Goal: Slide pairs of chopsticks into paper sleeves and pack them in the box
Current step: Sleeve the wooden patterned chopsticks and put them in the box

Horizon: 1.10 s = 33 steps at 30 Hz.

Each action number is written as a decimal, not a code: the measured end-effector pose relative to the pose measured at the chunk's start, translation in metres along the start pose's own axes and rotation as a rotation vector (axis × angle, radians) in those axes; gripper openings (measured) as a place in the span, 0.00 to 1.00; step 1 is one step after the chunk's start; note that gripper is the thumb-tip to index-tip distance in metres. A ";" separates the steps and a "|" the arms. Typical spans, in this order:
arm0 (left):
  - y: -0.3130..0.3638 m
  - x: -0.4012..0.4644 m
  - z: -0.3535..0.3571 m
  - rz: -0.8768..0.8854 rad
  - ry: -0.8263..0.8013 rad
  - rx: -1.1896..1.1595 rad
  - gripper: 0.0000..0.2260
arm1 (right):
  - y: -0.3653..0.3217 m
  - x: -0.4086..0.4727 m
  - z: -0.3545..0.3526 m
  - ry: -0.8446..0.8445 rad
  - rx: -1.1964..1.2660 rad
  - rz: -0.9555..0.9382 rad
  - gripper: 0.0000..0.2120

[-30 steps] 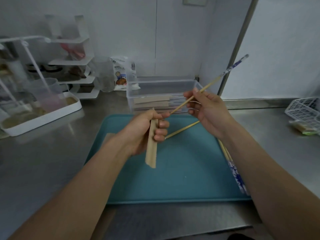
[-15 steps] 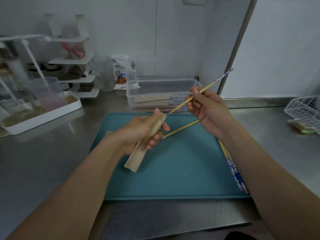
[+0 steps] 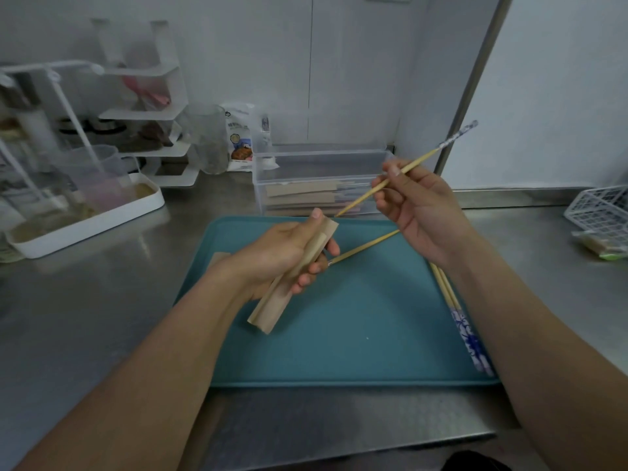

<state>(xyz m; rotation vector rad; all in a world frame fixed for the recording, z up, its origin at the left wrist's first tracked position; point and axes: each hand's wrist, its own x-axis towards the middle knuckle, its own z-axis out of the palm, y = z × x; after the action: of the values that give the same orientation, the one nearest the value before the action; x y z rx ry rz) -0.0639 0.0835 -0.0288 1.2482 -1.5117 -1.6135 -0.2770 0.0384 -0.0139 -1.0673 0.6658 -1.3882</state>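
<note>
My left hand (image 3: pixel 282 260) grips a brown paper sleeve (image 3: pixel 293 283) above the teal tray (image 3: pixel 356 334); the sleeve slants with its open end up near my thumb. My right hand (image 3: pixel 421 212) holds two wooden chopsticks spread apart. The upper chopstick (image 3: pixel 418 164) points its tip toward the sleeve's mouth, its blue patterned end up at the right. The lower chopstick (image 3: pixel 363 248) has its tip against my left fingers. Behind the tray stands a clear plastic box (image 3: pixel 323 185) with several sleeved pairs inside.
More chopsticks with blue patterned ends (image 3: pixel 462 321) lie along the tray's right edge, partly under my right forearm. A white tray with jars (image 3: pixel 88 212) sits at the left, a white wire basket (image 3: pixel 601 212) at the right. A paper piece (image 3: pixel 221 258) peeks out behind my left wrist.
My left hand has tilted the sleeve from upright to a slant, open end toward the chopsticks. My right hand has drawn the chopsticks slightly back to the right.
</note>
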 end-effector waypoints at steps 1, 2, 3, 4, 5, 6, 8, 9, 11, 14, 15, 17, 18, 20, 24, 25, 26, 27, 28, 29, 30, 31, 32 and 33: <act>0.000 0.000 0.001 0.003 -0.005 0.007 0.27 | 0.003 -0.001 0.001 -0.019 -0.037 0.005 0.03; 0.000 0.000 0.001 0.006 -0.009 0.015 0.27 | 0.006 -0.001 0.002 -0.035 -0.067 0.006 0.03; 0.000 0.000 0.001 0.011 -0.014 0.023 0.27 | 0.007 -0.001 0.002 -0.050 -0.089 0.006 0.03; 0.001 0.000 0.001 0.015 -0.017 0.029 0.27 | 0.008 -0.001 0.002 -0.063 -0.102 0.011 0.04; 0.001 -0.001 0.002 0.019 -0.018 0.035 0.27 | 0.008 -0.001 0.001 -0.075 -0.111 0.020 0.04; 0.002 -0.001 0.002 0.023 -0.018 0.040 0.27 | 0.008 -0.001 0.001 -0.087 -0.121 0.032 0.04; 0.002 -0.001 0.002 0.034 -0.017 0.053 0.27 | 0.009 -0.002 0.001 -0.111 -0.143 0.054 0.04; 0.002 -0.001 0.002 0.041 -0.019 0.057 0.27 | 0.010 -0.003 0.001 -0.122 -0.153 0.064 0.04; 0.001 -0.001 0.001 0.049 -0.033 0.063 0.27 | 0.011 -0.004 0.002 -0.149 -0.172 0.106 0.04; 0.000 -0.001 0.001 0.048 -0.058 0.087 0.27 | 0.012 -0.005 0.003 -0.212 -0.230 0.217 0.07; 0.000 -0.001 0.000 0.048 -0.062 0.096 0.27 | 0.014 -0.005 0.002 -0.229 -0.258 0.258 0.09; -0.001 0.001 0.001 0.043 -0.074 0.104 0.26 | 0.018 -0.007 0.001 -0.264 -0.298 0.340 0.11; -0.001 0.001 0.001 0.040 -0.083 0.103 0.26 | 0.020 -0.008 0.001 -0.287 -0.311 0.375 0.11; -0.002 0.002 0.000 0.036 -0.103 0.104 0.24 | 0.020 -0.008 0.002 -0.276 -0.319 0.413 0.14; -0.004 0.002 -0.002 0.028 -0.138 0.117 0.23 | 0.009 0.010 -0.012 0.237 -0.124 0.093 0.10; -0.004 0.002 -0.002 0.025 -0.142 0.121 0.23 | 0.005 0.014 -0.018 0.341 -0.181 -0.019 0.11; -0.004 0.002 -0.002 0.023 -0.145 0.125 0.23 | 0.002 0.016 -0.022 0.373 -0.261 -0.092 0.12; -0.004 0.002 -0.001 0.022 -0.147 0.128 0.23 | 0.002 0.016 -0.024 0.352 -0.329 -0.114 0.12; -0.005 0.002 -0.001 0.020 -0.146 0.128 0.24 | 0.004 0.014 -0.023 0.294 -0.380 -0.096 0.12; -0.005 0.003 -0.001 0.017 -0.146 0.125 0.24 | 0.006 0.011 -0.020 0.221 -0.424 -0.059 0.12; -0.005 0.003 -0.001 0.016 -0.145 0.118 0.24 | 0.009 0.009 -0.016 0.147 -0.455 -0.018 0.12; -0.006 0.004 -0.001 0.015 -0.142 0.111 0.24 | 0.011 0.007 -0.013 0.079 -0.475 0.024 0.12; -0.006 0.004 -0.001 0.015 -0.136 0.106 0.24 | 0.014 0.006 -0.011 0.019 -0.479 0.061 0.13; -0.006 0.004 -0.002 0.015 -0.129 0.103 0.24 | 0.016 0.005 -0.009 -0.030 -0.475 0.090 0.13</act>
<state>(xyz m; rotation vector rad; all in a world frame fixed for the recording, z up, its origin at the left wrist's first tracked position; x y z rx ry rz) -0.0627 0.0803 -0.0355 1.2034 -1.6993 -1.6522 -0.2778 0.0299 -0.0306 -1.4070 1.0408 -1.1595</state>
